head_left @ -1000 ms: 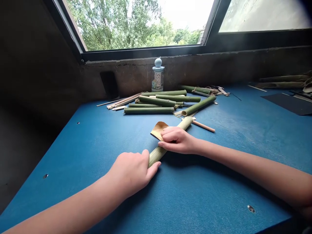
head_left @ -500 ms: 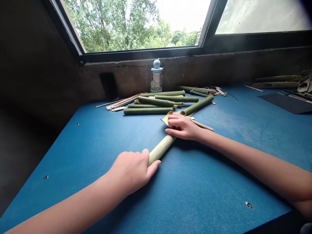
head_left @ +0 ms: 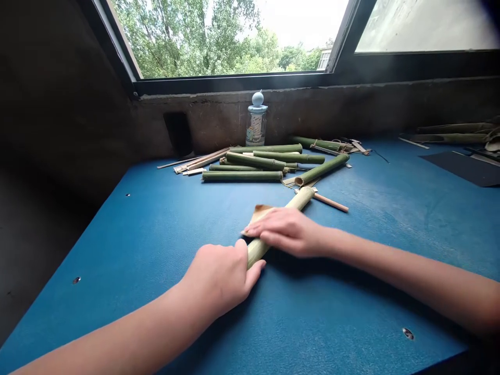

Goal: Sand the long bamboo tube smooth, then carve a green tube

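Observation:
A pale, peeled bamboo tube (head_left: 302, 198) slants across the blue table (head_left: 167, 224), its far end pointing up and to the right. My left hand (head_left: 224, 271) is wrapped round the near end of it, thumb along the side. Partway up the tube, my right hand (head_left: 287, 232) presses a tan sheet of sandpaper (head_left: 260, 212) over its surface, fingers closed over the sheet and slightly blurred. One corner of the sandpaper curls up left of the fingers. The near end of the tube is hidden in my left hand.
Several green bamboo tubes (head_left: 242, 177) lie in a heap at the back, with wooden strips (head_left: 203, 160) to their left. A lidded glass jar (head_left: 256, 127) stands behind them. A thin wooden stick (head_left: 331, 202) rests right of the tube, and a dark sheet (head_left: 464, 167) lies far right.
My right hand has slid the sandpaper down the tube, closer to my left hand, uncovering the tube's far end. My left hand keeps its hold. The view has shifted slightly.

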{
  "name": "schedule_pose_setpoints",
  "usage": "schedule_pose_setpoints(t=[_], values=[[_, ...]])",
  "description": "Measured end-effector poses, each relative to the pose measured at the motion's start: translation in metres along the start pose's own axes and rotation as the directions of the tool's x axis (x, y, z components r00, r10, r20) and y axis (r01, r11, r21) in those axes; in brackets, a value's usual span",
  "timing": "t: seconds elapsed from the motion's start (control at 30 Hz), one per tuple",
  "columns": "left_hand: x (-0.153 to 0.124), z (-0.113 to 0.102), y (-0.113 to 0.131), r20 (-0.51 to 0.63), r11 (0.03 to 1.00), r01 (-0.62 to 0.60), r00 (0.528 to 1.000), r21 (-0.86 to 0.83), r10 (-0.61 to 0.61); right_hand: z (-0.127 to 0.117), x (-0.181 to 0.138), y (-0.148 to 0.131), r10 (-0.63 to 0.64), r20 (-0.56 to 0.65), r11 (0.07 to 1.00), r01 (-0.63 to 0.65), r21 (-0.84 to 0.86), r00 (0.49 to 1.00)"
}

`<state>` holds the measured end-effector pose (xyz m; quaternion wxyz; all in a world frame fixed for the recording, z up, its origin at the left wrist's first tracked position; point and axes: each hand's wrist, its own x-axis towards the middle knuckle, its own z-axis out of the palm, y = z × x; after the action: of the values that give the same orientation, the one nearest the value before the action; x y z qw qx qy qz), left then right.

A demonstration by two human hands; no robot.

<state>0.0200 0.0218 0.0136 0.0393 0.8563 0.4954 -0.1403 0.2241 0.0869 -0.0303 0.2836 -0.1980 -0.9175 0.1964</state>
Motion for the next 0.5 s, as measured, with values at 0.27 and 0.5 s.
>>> schedule_pose_setpoints(t=[0.27, 0.5], values=[[-0.008, 0.004, 0.012, -0.078, 0.991, 0.112, 0.991, 0.074, -0.106, -0.043, -0.022, 0.063, 0.247, -0.142, 0.946, -0.270, -0.180, 0.959], [-0.008, 0.006, 0.010, -0.072, 0.992, 0.106, 0.992, 0.063, -0.102, 0.001, -0.002, 0.008, -0.035, -0.053, 0.999, 0.033, -0.027, 0.998]])
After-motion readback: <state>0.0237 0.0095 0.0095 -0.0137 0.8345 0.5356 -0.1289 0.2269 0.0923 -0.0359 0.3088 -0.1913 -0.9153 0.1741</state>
